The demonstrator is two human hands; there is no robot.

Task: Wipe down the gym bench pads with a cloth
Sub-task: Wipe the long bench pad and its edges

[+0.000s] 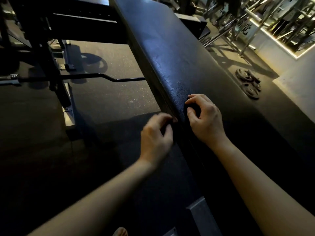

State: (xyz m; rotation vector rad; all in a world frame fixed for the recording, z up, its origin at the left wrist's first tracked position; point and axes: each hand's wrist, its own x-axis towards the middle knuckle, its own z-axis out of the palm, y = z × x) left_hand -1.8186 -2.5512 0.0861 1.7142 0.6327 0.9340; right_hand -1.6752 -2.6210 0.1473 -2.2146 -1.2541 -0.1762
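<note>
A long black textured bench pad [170, 53] runs from the top centre down to the lower right. My right hand [206, 120] rests on the pad near its left edge, thumb and fingers curled round a dark cloth [183, 113] that barely stands out from the pad. My left hand [156, 137] is beside the pad's left edge, its fingertips pinching the same dark cloth at the edge. The cloth's outline is lost in the dim light.
A curl bar [102, 77] lies on the rubber floor to the left, passing under the bench. A black rack frame [51, 65] stands at far left. Weight plates [248, 84] lie on the floor to the right. The bench's metal foot [202, 217] is below.
</note>
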